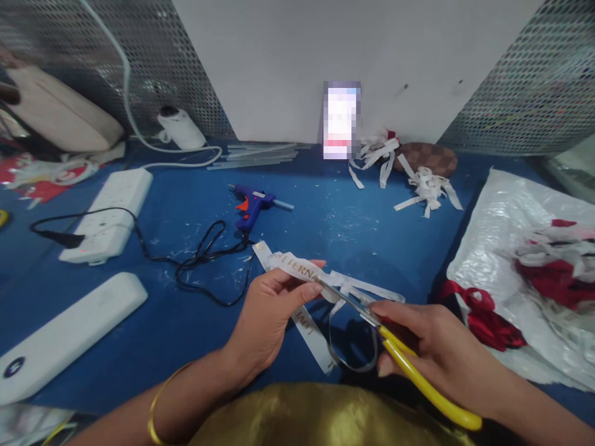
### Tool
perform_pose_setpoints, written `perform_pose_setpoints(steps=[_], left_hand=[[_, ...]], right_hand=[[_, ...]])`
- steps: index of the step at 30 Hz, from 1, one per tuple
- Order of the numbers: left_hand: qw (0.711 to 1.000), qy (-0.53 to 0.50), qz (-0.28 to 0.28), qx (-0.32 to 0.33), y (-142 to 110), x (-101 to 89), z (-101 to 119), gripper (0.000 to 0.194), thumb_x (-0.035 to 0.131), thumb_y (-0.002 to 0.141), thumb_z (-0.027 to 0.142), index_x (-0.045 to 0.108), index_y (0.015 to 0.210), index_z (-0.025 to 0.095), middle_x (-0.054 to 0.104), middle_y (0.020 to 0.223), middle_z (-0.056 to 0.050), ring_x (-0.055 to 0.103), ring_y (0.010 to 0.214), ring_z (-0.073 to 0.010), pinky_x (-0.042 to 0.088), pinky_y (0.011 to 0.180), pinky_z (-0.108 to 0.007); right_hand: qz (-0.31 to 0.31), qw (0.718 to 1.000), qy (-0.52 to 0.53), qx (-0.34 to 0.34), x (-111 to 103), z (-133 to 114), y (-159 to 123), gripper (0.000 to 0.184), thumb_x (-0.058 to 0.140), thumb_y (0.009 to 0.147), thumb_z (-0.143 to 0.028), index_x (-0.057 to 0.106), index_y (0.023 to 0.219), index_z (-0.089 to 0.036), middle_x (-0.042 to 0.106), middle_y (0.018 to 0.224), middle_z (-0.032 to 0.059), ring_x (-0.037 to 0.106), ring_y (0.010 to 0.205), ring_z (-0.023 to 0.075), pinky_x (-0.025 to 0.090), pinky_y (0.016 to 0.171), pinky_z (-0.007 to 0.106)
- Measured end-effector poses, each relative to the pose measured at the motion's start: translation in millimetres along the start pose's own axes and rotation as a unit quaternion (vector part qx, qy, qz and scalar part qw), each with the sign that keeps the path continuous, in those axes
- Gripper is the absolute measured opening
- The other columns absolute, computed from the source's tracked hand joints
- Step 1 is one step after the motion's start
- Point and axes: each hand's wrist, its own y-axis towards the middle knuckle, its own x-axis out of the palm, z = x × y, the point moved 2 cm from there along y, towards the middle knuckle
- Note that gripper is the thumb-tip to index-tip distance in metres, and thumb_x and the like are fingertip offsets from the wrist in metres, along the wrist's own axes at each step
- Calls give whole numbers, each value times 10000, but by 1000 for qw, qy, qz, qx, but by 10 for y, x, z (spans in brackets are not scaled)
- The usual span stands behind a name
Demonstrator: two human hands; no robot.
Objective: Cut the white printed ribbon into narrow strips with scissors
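Note:
My left hand (269,313) pinches a white ribbon (297,265) printed with gold letters, its thumb on top near the middle of the strip. One printed tail of the ribbon hangs down below the fingers. In my right hand (427,347) is a pair of scissors (409,368) with yellow handles. The scissor blades point up and left, their tips touching the ribbon beside my left thumb. Narrow white ribbon loops (362,288) lie between the two hands, partly behind the blades. Whether the blades are apart is hard to make out.
A blue glue gun (251,204) with a black cord lies beyond my left hand. Glue sticks (260,155), a phone (341,121) and white ribbon bows (430,188) sit at the back. At left is a power strip (116,198); at right, a plastic bag (483,235) bears red and white ribbons.

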Motion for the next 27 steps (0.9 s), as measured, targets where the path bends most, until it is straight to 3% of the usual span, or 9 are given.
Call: perform_pose_setpoints(steps=[7,18,27], left_hand=[[999,9,-40,-29,-19,22,-40,241,775,693,151,775,919,236,744,804,11,627,741,-90,491,744,-172],[999,15,-46,-22,-34,38,-1,220,784,689,171,778,902,224,750,826,-3,642,752,-114,506,762,-203],[996,15,-71,-42,-40,39,-65,229,777,697,164,775,916,229,764,902,-10,655,745,-100,501,768,-193]], right_hand=[[15,1000,-16,-6,7,-21,4,313,677,792,-479,604,949,-219,653,752,-11,570,628,135,424,575,223],[0,1000,-2,-16,4,-4,0,202,609,857,-409,617,930,-221,622,681,-27,537,571,115,395,518,209],[12,1000,-7,-14,13,-55,7,311,694,786,-465,597,943,-215,640,751,-18,557,626,131,426,567,222]])
